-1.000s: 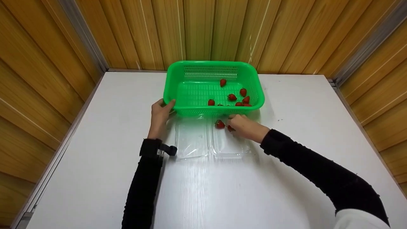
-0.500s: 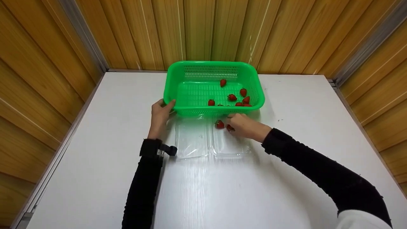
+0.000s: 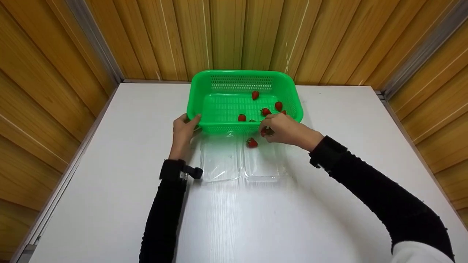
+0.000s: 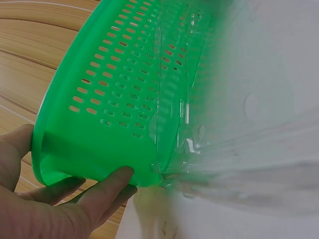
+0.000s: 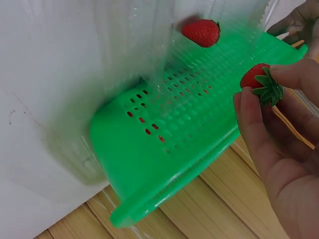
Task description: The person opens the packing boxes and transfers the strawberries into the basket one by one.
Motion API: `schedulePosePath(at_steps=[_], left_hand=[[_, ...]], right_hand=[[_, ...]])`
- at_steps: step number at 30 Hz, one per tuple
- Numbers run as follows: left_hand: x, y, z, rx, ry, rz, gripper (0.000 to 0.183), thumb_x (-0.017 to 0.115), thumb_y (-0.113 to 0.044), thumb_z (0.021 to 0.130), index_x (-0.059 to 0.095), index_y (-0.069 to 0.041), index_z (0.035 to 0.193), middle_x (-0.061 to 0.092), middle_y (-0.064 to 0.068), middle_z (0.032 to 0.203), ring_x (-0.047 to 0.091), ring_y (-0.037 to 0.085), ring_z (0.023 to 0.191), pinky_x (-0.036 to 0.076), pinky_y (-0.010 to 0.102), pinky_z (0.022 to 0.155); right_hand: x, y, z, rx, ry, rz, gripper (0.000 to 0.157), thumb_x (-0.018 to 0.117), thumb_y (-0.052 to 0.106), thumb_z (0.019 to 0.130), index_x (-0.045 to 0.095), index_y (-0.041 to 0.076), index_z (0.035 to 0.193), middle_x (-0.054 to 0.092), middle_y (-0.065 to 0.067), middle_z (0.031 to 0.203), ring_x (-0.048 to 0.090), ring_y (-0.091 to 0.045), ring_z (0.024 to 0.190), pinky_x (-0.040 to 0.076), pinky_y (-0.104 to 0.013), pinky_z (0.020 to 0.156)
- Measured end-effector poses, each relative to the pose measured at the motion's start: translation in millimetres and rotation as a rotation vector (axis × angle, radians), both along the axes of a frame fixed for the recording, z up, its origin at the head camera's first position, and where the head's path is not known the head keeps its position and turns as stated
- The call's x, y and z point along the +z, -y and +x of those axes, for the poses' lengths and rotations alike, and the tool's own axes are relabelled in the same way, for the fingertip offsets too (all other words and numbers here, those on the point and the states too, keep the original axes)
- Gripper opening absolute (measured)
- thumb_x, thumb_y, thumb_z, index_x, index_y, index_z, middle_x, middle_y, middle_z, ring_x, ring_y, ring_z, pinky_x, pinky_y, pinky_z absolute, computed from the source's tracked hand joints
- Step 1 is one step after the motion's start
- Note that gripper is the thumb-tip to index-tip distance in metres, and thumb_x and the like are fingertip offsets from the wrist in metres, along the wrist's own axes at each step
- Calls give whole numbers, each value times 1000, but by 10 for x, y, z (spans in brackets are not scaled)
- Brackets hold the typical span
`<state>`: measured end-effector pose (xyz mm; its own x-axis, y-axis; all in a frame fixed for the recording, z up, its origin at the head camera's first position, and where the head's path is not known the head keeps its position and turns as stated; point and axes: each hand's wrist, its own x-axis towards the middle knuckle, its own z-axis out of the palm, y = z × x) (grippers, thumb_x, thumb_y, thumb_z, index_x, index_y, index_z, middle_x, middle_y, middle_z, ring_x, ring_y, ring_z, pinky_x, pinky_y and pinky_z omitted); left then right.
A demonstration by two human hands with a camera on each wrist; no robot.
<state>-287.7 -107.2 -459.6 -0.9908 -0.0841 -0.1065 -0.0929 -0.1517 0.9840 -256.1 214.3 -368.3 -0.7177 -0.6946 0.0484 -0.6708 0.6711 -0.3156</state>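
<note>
My right hand (image 3: 287, 128) pinches a strawberry (image 5: 256, 77) between thumb and fingertips, its green leaves facing the palm. It is at the near rim of the green plastic basket (image 3: 199, 89), above the right half of a clear plastic clamshell box (image 3: 221, 160). One strawberry (image 3: 252, 143) lies in that half, at its far end. My left hand (image 3: 184, 135) grips the basket's near left corner, thumb over the rim and fingers against the outer wall (image 4: 99, 149).
Several strawberries (image 3: 265, 111) lie inside the basket, mostly to its right; my right hand hides some. The clamshell lies spread open on the white table (image 3: 234, 223), against the basket's near side. Wood-panelled walls (image 3: 234, 36) enclose the table at the back and sides.
My right hand has lifted from the clamshell's right half up to the basket's near rim, carrying the strawberry. The other strawberry and my left hand stay where they were.
</note>
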Motion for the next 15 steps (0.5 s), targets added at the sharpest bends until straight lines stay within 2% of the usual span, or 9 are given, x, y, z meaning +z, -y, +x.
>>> schedulePosePath(at_steps=[4, 8, 15], left_hand=[[1, -7, -9, 0, -3, -5, 45, 65, -21, 101, 55, 7, 135, 55, 32, 135, 62, 40, 120, 54, 44, 102], [-2, -10, -6, 2, 8, -4, 45, 65, -22, 101, 56, 6, 135, 55, 31, 135, 63, 38, 118, 54, 44, 102], [9, -5, -5, 5, 14, -5, 45, 66, -22, 101, 56, 6, 135, 55, 31, 135, 65, 33, 113, 55, 43, 101]], right_hand=[[157, -49, -67, 8, -29, 5, 12, 71, -5, 84, 75, 1, 94, 69, -11, 88, 60, -22, 81, 52, -30, 68], [296, -96, -167, -23, -9, 43, 15, 67, -5, 83, 75, 1, 93, 70, -8, 86, 56, -19, 78, 48, -28, 67], [491, -166, -392, -112, 49, 50, 16, 70, -2, 85, 78, 0, 99, 74, -10, 93, 65, -19, 80, 56, -33, 74]])
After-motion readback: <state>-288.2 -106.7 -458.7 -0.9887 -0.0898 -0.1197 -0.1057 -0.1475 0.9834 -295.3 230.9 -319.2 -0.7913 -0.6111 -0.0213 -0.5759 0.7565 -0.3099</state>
